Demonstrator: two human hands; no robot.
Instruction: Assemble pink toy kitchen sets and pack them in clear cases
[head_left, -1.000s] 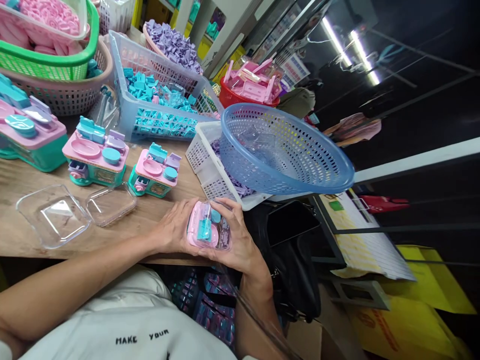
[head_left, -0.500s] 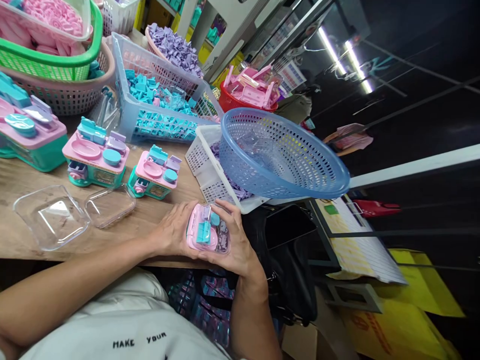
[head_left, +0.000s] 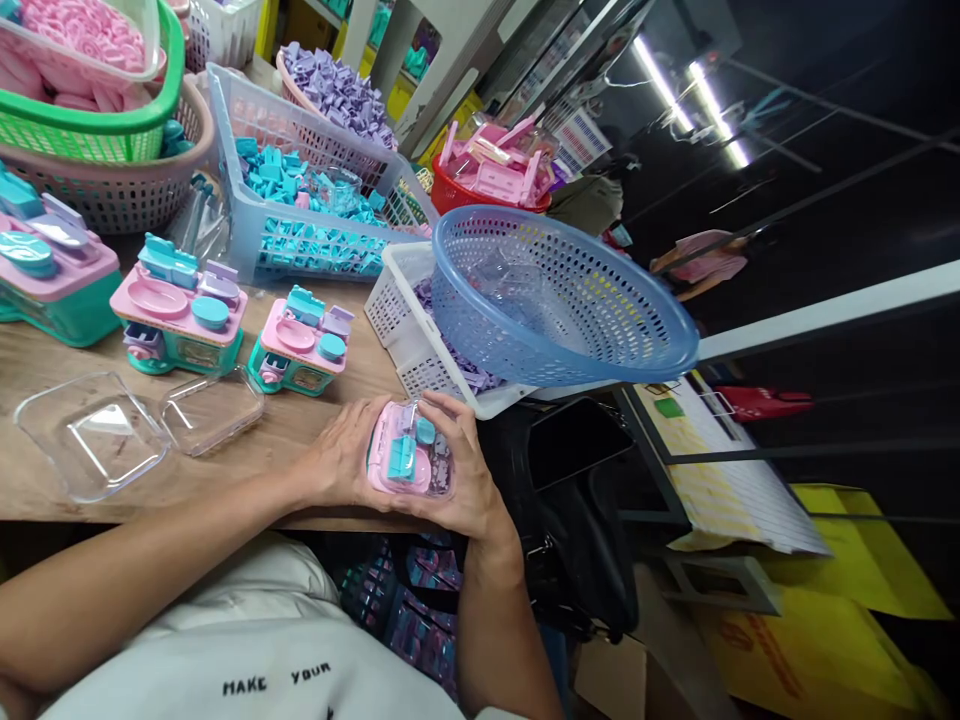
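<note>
1. Along the back of the worktop (head_left: 296,420) we have a blue crate (head_left: 240,240) of turquoise pieces, with purple pieces (head_left: 337,95) heaped in a basket behind it. Left of the crate, a green basket (head_left: 127,125) sits on a wider pinkish basket (head_left: 112,185).
2. Beyond our right hand (head_left: 472,480) things are crowded: a white basket (head_left: 386,305) stands close by, and a round blue basket (head_left: 570,350) rests tilted over it, hiding part of its purple contents. Further back is a red basket (head_left: 491,200) of pink parts.
3. Near our right wrist, off the worktop, we see a black bag (head_left: 592,540) with a dark phone (head_left: 577,440) on it.
4. Left of and beyond our left hand (head_left: 337,455), three toy kitchens (head_left: 180,325) stand upright in a row; the leftmost is cut off. An open clear case (head_left: 105,440) lies in front of them.
5. Between our hands, at the worktop's front edge, is the toy pack (head_left: 409,455): clear plastic over a pink top, turquoise block, round turquoise lid, pink oval basin and patterned panel.
6. Our fingers on both hands curl round its sides, parted only by its width; whether it touches the wood, we cannot tell.
</note>
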